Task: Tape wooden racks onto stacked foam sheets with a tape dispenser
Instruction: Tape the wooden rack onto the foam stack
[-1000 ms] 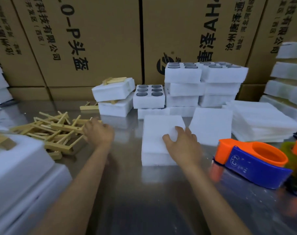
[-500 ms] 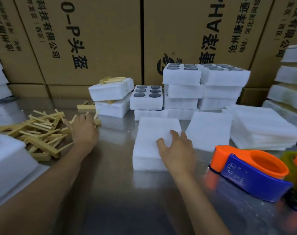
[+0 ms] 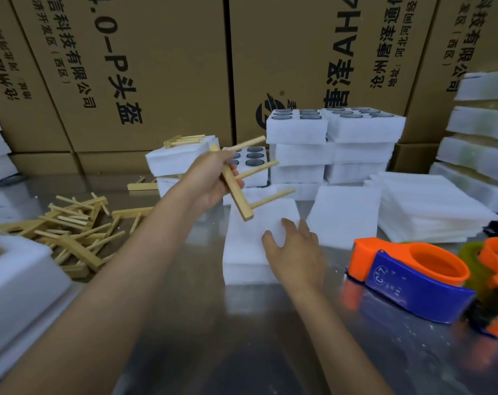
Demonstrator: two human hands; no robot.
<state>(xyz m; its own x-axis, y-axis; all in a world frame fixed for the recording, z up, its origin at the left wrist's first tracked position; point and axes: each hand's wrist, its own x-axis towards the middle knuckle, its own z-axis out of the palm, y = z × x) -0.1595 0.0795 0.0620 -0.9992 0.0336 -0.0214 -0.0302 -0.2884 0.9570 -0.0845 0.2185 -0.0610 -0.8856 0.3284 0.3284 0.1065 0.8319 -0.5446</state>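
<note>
- Left hand (image 3: 210, 178) grips a wooden rack (image 3: 239, 192) by its flat bar, fingers curled round it – 3 pegs point right/far, rack is in the air just above the far-left part of the foam stack (image 3: 253, 246).
- Right hand (image 3: 296, 249) lies on the stack's near-right corner, fingers straight and spread, pressing down – nothing pinched.
- Step in hand, as I read it: set the rack on top of the stack, ready for tape.
- To do it well: lay the bar flat on the foam w/ pegs lying along the top, not poking over an edge; center it so tape can wrap evenly.
- Keep the right palm down till the rack sits – sheets are light and prob. slide on the shiny metal table (image 3: 242, 337).
- Foam dents easily, so lower, don't drop.
- Tape dispenser (image 3: 407, 277) sits just right of the stack, near the right hand – short reach once the rack is down; hold the rack w/ the left hand then.
- More racks (image 3: 71, 223) in a loose pile at left; loose foam sheets (image 3: 424, 206) stacked at right, taller foam blocks (image 3: 333, 146) far behind.
</note>
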